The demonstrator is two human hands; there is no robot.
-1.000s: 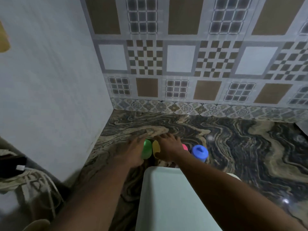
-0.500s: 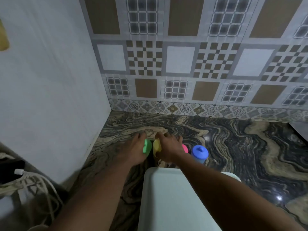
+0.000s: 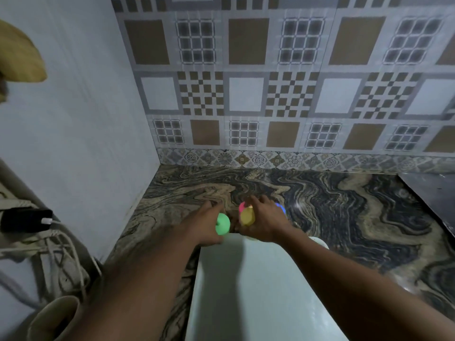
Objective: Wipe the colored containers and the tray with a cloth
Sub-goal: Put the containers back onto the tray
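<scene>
My left hand [image 3: 205,223] grips a green container [image 3: 222,224] just beyond the far edge of the pale tray [image 3: 256,291]. My right hand [image 3: 264,221] holds a yellow container [image 3: 247,216], fingers curled over it. A pink container [image 3: 242,206] peeks out behind the yellow one, and a blue container [image 3: 280,207] shows past my right fingers. Both are mostly hidden by the hand. The tray lies on the marbled counter between my forearms. No cloth is in view.
The marbled counter [image 3: 344,212] meets a patterned tile wall at the back and a plain white wall on the left. A dark slab [image 3: 433,193] sits at the far right. Cables and a black charger [image 3: 27,220] hang at the left, with a beige cup [image 3: 56,318] below.
Both hands have drawn back toward the tray, the green and yellow containers moving with them. The hands have moved slightly apart. The blue container is now mostly hidden behind my right hand.
</scene>
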